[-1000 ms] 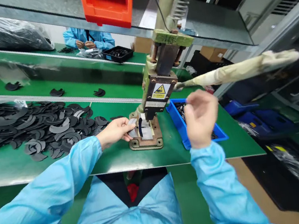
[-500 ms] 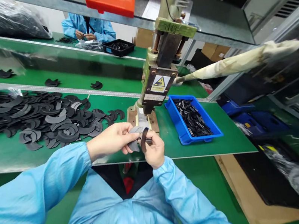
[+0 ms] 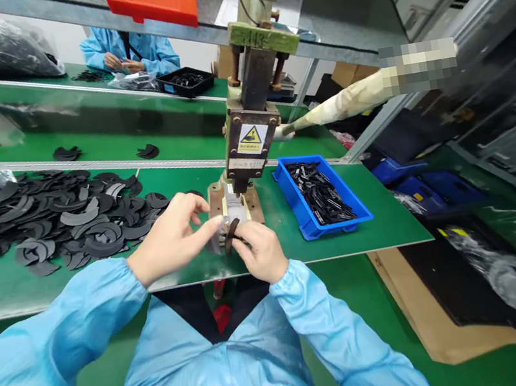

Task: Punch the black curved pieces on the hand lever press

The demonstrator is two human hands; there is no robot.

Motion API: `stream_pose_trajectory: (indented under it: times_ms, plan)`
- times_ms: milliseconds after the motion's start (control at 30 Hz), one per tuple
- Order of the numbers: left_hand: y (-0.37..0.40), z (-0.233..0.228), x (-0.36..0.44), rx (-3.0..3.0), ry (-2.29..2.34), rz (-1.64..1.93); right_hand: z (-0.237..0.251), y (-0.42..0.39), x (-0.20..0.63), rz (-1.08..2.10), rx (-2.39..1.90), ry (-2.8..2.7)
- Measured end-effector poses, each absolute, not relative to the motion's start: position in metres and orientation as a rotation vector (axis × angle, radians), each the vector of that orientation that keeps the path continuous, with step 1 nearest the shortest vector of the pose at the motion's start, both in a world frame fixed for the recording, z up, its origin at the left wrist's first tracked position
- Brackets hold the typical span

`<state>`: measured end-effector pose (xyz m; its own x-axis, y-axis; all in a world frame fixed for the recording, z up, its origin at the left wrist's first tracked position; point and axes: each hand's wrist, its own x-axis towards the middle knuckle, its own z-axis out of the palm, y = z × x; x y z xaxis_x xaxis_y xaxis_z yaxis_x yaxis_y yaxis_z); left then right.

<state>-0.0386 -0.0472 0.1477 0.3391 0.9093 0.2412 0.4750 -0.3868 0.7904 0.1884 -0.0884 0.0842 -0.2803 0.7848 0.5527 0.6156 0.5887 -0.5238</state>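
Note:
In front of a hand press (image 3: 253, 132), my right hand (image 3: 261, 250) is closed on a dark curved plastic piece (image 3: 231, 236) near the bench's front edge. A greyer curved piece (image 3: 215, 240) stands right beside it, partly hidden. My left hand (image 3: 171, 236) is to the left of these pieces with its fingers apart. Its thumb reaches toward the top of the pieces, and whether it touches them is unclear. Just behind my hands lies the press base (image 3: 254, 203) with a light metal fixture (image 3: 235, 208).
A big pile of black curved pieces (image 3: 80, 218) covers the left of the green bench (image 3: 287, 253). A blue bin (image 3: 364, 218) of small black parts stands right of the press. The press lever (image 3: 346, 104) sticks out rightward. Across the belt (image 3: 110, 157), another person's hands (image 3: 124, 64) work.
My left hand has let go of the grey piece and drawn back leftward with its fingers spread. My right hand keeps the dark piece, slightly closer to the press. The view has shifted a little.

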Motion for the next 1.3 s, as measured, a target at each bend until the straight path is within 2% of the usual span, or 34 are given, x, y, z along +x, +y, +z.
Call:
stream_pose_trajectory:
  times_ms: [167, 533, 633, 733, 800, 933, 1033, 1167, 1300]
  plan:
    - [-0.055, 0.150, -0.029, 2.267, 1.017, 0.788, 0.079, -0.086, 0.188, 0.190, -1.103, -2.039]
    - [-0.048, 0.131, -0.035, 1.578, 0.945, 0.602, 0.078, -0.096, 0.190, 0.229, -0.939, -2.030]
    - [-0.051, 0.130, -0.037, 1.488, 0.950, 0.639, 0.078, -0.097, 0.189, 0.265, -0.933, -1.994]
    - [-0.047, 0.127, -0.042, 1.427, 0.857, 0.524, 0.080, -0.097, 0.193, 0.326, -0.957, -1.970]
    - [-0.031, 0.122, -0.049, 1.416, 0.883, 0.524, 0.081, -0.098, 0.199, 0.361, -1.008, -1.925]
    - [0.037, 0.107, -0.061, 1.248, 1.263, 0.765, 0.077, -0.113, 0.219, 0.370, -1.096, -1.784]
    - [0.103, 0.101, -0.052, 1.063, 1.452, 0.717, 0.071, -0.129, 0.233, 0.416, -1.141, -1.740]
    - [0.170, 0.103, -0.015, 1.022, 1.465, 0.809, 0.074, -0.147, 0.253, 0.480, -1.195, -1.751]
    - [0.188, 0.097, 0.008, 1.041, 1.401, 0.951, 0.091, -0.153, 0.290, 0.334, -1.298, -1.755]
